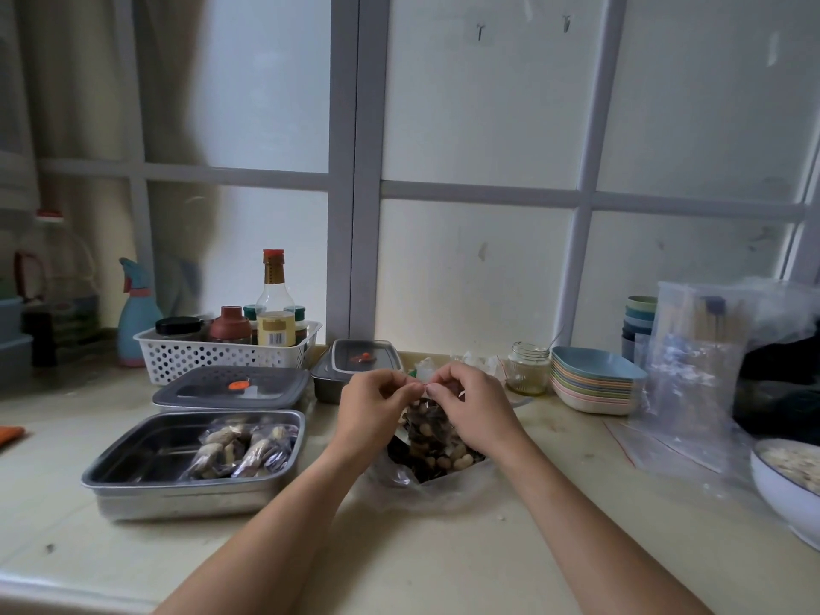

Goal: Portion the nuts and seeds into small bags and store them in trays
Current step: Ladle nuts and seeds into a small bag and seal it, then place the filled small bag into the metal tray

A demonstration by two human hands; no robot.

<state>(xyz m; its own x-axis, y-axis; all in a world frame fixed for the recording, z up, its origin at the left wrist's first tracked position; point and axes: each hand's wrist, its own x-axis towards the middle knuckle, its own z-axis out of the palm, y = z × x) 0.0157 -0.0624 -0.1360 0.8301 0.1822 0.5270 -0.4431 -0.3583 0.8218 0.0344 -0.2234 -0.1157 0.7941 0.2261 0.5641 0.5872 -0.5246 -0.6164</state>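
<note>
A small clear bag (427,426) filled with peanuts and dark seeds hangs upright between my hands at the middle of the counter. My left hand (372,408) and my right hand (477,408) both pinch its top edge, fingertips almost meeting. Under it lies a larger open bag of mixed nuts and seeds (437,461). To the left stands an open steel tray (133,459) holding two filled small bags (244,446). Behind it lies a grey tray lid (230,386) with an orange tab.
A second lidded tray (361,359) sits behind my hands. A white basket of condiment bottles (222,348) stands at the back left. At the right are a glass jar (528,368), stacked pastel plates (594,383), loose clear bags (692,370) and a white bowl (785,486).
</note>
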